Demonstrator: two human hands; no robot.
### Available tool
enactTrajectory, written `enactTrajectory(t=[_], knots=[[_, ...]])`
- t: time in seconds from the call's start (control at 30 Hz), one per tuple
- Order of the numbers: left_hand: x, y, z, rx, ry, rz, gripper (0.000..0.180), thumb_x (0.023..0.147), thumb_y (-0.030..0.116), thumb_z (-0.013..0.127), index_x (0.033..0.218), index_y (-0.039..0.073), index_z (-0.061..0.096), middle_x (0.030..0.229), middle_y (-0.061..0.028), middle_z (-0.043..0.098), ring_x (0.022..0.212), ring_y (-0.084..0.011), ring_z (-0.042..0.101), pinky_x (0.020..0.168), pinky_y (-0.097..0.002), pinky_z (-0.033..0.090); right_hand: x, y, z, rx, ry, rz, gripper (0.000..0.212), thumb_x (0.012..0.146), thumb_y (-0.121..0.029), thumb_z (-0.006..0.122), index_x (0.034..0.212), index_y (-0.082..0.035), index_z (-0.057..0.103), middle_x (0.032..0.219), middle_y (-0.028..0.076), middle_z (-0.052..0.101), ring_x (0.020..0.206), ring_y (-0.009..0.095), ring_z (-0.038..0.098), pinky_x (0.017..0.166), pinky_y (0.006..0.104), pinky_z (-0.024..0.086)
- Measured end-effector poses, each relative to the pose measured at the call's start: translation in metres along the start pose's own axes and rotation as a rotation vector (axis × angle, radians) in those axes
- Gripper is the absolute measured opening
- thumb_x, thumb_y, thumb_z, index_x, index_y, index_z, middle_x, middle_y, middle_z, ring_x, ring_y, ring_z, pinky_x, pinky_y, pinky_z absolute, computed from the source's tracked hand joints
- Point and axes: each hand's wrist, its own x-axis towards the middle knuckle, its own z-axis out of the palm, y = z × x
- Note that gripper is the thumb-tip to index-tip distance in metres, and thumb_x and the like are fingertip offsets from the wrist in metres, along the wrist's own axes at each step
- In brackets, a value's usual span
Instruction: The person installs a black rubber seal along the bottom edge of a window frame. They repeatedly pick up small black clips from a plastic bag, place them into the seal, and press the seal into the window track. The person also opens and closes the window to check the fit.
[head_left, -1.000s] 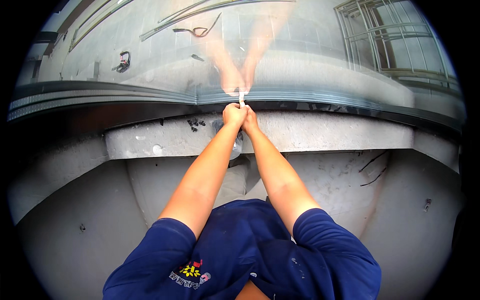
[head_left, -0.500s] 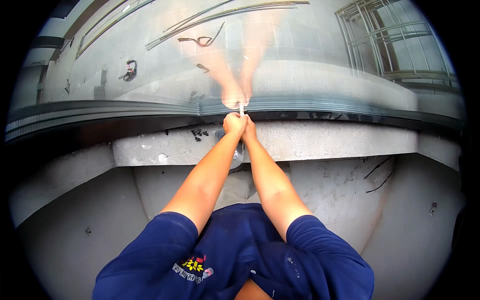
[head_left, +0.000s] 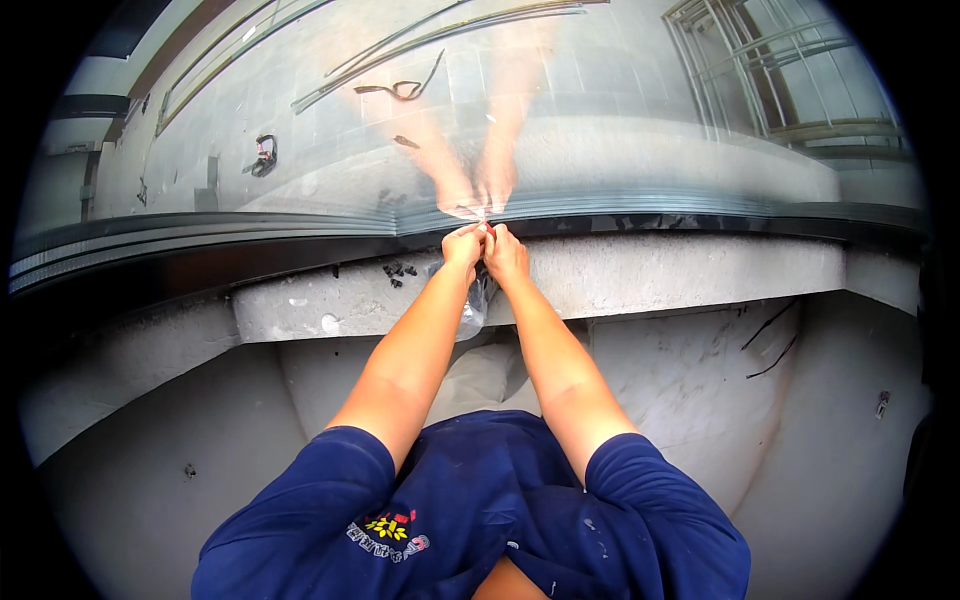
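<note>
Both arms reach forward to the foot of a glass pane [head_left: 600,100], where a dark frame [head_left: 330,240] runs along the ledge. My left hand [head_left: 463,246] is closed in a pinch at the pane's lower edge; what its fingers hold is too small to make out. Close beside it, my right hand [head_left: 507,254] is closed too, with a small red piece [head_left: 491,231] at its fingertips. The kind of this piece cannot be told. A clear plastic bag [head_left: 474,313] hangs under the hands over the ledge edge. The glass mirrors both arms.
The pale concrete ledge [head_left: 680,272] crosses in front of me, with black smudges [head_left: 399,272] left of the hands. Beyond the glass are long thin rods [head_left: 430,48], a dark strap [head_left: 405,92] and a metal rack [head_left: 790,80]. Grey walls [head_left: 860,420] flank my body.
My hands have parted slightly from a tight clasp, the right shifting a little right. A whitish strip stood above them before; now the red piece shows between the fingertips.
</note>
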Motion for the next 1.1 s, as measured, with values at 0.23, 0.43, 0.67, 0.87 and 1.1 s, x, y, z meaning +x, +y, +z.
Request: enactTrajectory(t=[0.23, 0.43, 0.67, 0.87, 1.1], knots=[[0.002, 0.004, -0.003, -0.136, -0.056, -0.169, 0.026, 0.098, 0.017, 0.062, 0.119, 0.002, 0.064, 0.112, -0.0091, 0.071, 0.104, -0.0202, 0.067, 0.090, -0.0336, 0.054, -0.015, 0.015, -0.013, 0.136, 0.083, 0.140, 0.036, 0.102, -0.041, 0.046, 0.103, -0.007, 0.055, 0.096, 0.025, 0.068, 0.089, 0.048, 0.064, 0.076, 0.0565, 0.049], [0.005, 0.002, 0.000, 0.697, 0.218, 0.309, 0.033, 0.086, 0.036, 0.074, 0.086, 0.004, 0.076, 0.081, -0.0095, 0.075, 0.073, -0.0226, 0.072, 0.072, -0.0342, 0.056, -0.038, 0.039, -0.021, 0.152, 0.079, 0.212, 0.041, 0.102, -0.045, 0.043, 0.104, -0.005, 0.055, 0.091, 0.027, 0.068, 0.089, 0.048, 0.064, 0.076, 0.0571, 0.048], [-0.003, 0.005, -0.011, 1.337, 0.427, 0.709, 0.057, 0.081, 0.065, 0.067, 0.074, 0.009, 0.076, 0.071, -0.0147, 0.070, 0.069, -0.0345, 0.070, 0.065, -0.0444, 0.054, -0.051, 0.045, -0.021, 0.183, 0.074, 0.207, 0.042, 0.103, -0.045, 0.043, 0.102, -0.004, 0.055, 0.088, 0.027, 0.067, 0.087, 0.048, 0.064, 0.075, 0.0570, 0.048], [0.000, 0.007, -0.005, 1.331, 0.430, 0.672, 0.061, 0.078, 0.069, 0.067, 0.074, 0.009, 0.077, 0.069, -0.0167, 0.069, 0.068, -0.0351, 0.069, 0.065, -0.0441, 0.054, -0.047, 0.038, -0.022, 0.285, 0.082, 0.177, 0.042, 0.102, -0.045, 0.045, 0.104, -0.005, 0.057, 0.088, 0.026, 0.067, 0.088, 0.048, 0.064, 0.076, 0.0555, 0.048], [0.006, 0.009, -0.014, 0.967, 0.210, 0.468, 0.048, 0.079, 0.054, 0.077, 0.078, 0.005, 0.078, 0.069, -0.0118, 0.071, 0.063, -0.0223, 0.069, 0.064, -0.0353, 0.054, -0.017, 0.028, -0.003, 0.427, -0.043, 0.194, 0.048, 0.102, -0.048, 0.046, 0.095, -0.003, 0.061, 0.072, 0.013, 0.061, 0.070, 0.028, 0.063, 0.067, 0.0395, 0.047]])
